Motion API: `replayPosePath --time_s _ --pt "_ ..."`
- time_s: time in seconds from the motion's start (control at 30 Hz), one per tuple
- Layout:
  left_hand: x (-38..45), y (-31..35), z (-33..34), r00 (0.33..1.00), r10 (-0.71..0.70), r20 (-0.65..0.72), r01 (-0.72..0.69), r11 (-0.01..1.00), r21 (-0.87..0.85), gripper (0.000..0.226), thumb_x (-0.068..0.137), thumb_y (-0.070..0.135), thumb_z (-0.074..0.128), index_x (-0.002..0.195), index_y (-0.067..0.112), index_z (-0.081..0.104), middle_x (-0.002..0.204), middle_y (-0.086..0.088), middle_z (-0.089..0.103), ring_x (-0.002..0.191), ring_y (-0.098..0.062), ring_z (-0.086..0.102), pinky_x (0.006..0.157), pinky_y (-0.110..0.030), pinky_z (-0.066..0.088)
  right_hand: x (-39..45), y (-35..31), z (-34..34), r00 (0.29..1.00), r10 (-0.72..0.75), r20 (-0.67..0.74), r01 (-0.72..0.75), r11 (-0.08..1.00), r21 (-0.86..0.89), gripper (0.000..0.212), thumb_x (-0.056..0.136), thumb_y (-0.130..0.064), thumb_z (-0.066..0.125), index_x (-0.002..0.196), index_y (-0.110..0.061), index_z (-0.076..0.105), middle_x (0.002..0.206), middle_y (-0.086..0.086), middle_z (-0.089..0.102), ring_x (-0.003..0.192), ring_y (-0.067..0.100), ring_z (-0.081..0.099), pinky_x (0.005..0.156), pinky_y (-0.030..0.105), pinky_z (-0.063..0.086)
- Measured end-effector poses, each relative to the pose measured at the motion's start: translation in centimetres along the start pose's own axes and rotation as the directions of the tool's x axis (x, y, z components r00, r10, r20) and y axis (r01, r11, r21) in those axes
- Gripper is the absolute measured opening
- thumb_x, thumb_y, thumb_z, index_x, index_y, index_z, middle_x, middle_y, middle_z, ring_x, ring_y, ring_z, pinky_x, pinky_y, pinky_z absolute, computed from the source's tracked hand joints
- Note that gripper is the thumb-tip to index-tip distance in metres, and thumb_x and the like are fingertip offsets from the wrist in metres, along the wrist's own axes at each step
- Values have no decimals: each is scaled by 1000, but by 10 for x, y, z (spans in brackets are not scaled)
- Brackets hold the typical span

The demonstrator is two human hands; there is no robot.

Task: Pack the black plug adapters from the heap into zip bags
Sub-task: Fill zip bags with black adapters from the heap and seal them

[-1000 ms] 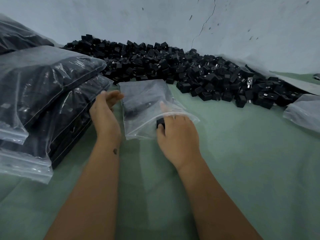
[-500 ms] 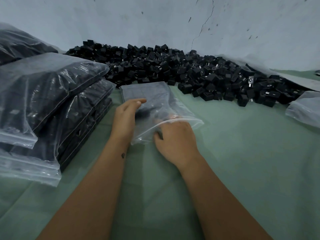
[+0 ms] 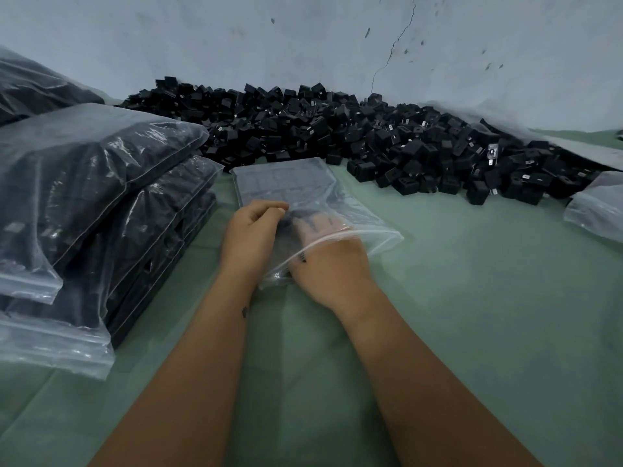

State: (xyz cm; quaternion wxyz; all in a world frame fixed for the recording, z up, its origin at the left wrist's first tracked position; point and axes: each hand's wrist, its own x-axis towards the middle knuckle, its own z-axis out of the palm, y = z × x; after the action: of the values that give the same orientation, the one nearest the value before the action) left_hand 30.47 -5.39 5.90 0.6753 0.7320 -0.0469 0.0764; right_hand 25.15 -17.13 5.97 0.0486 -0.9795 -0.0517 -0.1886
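— Where do we stand with the zip bag [image 3: 296, 197]?

— It lies flat on the green surface [image 3: 472, 298], mouth toward us, just in front of the heap of black plug adapters [image 3: 371, 143]. Our right hand [image 3: 332, 257] is pushed in through the open mouth. The fingers [image 3: 315, 225] show blurred through the film, reaching toward the adapters inside; we cannot tell whether they grip one. Our left hand [image 3: 251, 230] rests on top of the bag, fingers curled against the plastic, pinning it down.

— How will the bag handle?

— We judge it limp and slick: thin clear film that wrinkles and shines, with only the zip strip at the mouth giving any stiffness. That strip is where we would take hold to keep it open, one lip per hand. The far end already holds a flat layer of adapters in rows, so that part will feel heavy and blocky.

— And the adapters?

— Small hard cubes of matte black plastic, some showing bright metal prongs. Light singly and easy to pinch across two flat faces. They look sturdy, but the prongs could snag or pierce the film.

— The rest?

— Filled zip bags [image 3: 101, 183] are stacked to our left, dense, dark and bulging. Another bag [image 3: 596, 214] lies at the right edge. A cracked pale wall [image 3: 303, 45] stands behind the heap.
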Motion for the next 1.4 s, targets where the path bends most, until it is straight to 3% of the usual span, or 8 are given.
replayPosePath --time_s 0.2,0.43,0.73,0.9,1.13,1.27,1.33,1.4 --pt "-2 4 1 1000 22 -2 -22 998 55 23 91 10 57 84 24 74 99 8 71 96 -1 63 86 -21 47 0 -3 -2 999 -41 2 41 999 -1 51 84 -34 45 132 -18 44 128 2 47 113 21 42 97 29 31" --pt "-3 4 -1 999 32 20 -34 995 97 22 92 9 56 91 19 75 109 3 70 118 -16 57 107 -37 43 -5 -2 -7 993 -41 -110 50 995 86 33 84 -31 46 110 -16 59 101 3 56 87 21 49 76 35 43" --pt "-2 3 -1 1000 13 23 -16 995 101 22 90 9 56 90 19 76 114 2 69 125 -18 54 109 -42 40 -2 -1 -3 991 -90 -95 101 989 108 33 85 -32 46 112 -18 57 101 -1 56 91 19 50 76 31 39" --pt "-4 4 -3 990 83 115 -103 979 178 22 85 18 59 98 25 75 112 3 68 122 -22 54 106 -44 42 -9 -1 -11 955 -32 -295 84 983 163 29 77 -20 58 54 -17 40 58 -5 36 53 15 34 53 27 29" --pt "-7 8 -3 983 89 159 -130 955 266 25 72 30 56 89 40 72 120 6 62 123 -23 50 105 -45 42 -18 2 -25 804 -28 -595 267 910 317 20 69 -10 46 50 -11 39 51 -2 36 50 16 30 47 25 20" --pt "-3 2 -2 973 156 170 -222 832 508 23 87 23 63 99 36 76 125 9 59 126 -18 44 107 -43 39 -10 26 -31 696 296 -654 109 857 503 20 73 -8 43 54 -5 40 53 3 38 51 20 34 47 33 25" --pt "-3 1 -1 965 186 184 -259 776 575 23 88 23 63 103 36 76 128 8 59 126 -19 43 108 -43 38 2 50 -36 564 632 -531 -42 665 745 18 77 -12 42 59 -9 43 57 -1 42 55 14 38 49 31 27" --pt "-3 2 -1 962 199 186 -272 737 619 25 88 24 63 105 38 75 130 8 58 126 -20 41 109 -42 35 18 78 -38 478 784 -396 -199 536 820 15 80 -17 42 69 -17 52 71 -9 48 69 11 49 57 28 32"
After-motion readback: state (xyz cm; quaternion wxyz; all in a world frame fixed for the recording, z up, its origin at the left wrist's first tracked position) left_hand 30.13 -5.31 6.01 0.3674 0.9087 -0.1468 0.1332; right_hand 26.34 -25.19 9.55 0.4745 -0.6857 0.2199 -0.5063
